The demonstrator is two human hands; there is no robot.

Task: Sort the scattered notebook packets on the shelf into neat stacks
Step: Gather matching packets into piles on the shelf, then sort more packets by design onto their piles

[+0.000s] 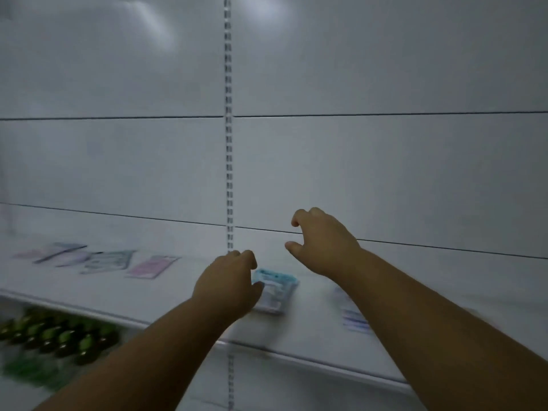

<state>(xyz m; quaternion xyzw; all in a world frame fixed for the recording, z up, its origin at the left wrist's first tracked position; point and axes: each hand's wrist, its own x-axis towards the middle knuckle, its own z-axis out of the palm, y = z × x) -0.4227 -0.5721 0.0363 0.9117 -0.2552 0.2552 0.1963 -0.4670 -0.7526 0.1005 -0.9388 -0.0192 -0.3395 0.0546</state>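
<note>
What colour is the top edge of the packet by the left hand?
Light blue band on a whitish packet, touching the left hand. Head view, slightly blurred.

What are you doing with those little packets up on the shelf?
A person is tidying notebook packets on a white shelf. The left hand rests against a blue packet near the middle, while the right hand hangs above the shelf, fingers curled and holding nothing. More packets lie scattered flat further left, and another one sits partly hidden by the right arm. Nothing looks stacked yet. Green bottles stand on the shelf below.
</note>
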